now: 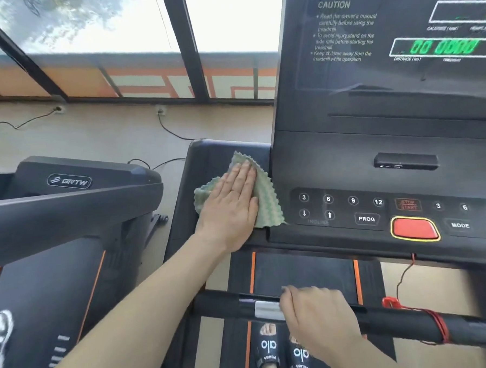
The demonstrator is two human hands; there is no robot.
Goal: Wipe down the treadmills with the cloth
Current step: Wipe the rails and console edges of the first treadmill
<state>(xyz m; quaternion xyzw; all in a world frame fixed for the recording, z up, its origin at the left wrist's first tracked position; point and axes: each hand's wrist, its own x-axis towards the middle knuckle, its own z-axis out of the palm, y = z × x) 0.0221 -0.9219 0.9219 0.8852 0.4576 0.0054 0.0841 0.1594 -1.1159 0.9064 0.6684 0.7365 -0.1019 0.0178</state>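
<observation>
Head view shows your left hand point(231, 204) pressing the cloth point(265, 199) flat, fingers point(243, 178) straight and together, on the treadmill console point(333, 156)'s left wing for broad contact; your right hand point(319, 317) curls round the handlebar point(412, 320), likely for balance.

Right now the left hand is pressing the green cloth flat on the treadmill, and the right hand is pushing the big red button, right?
Not quite. The head view shows the right hand holding the handlebar, not pushing the red button. The left hand is indeed pressing the green cloth flat on the treadmill.
</observation>
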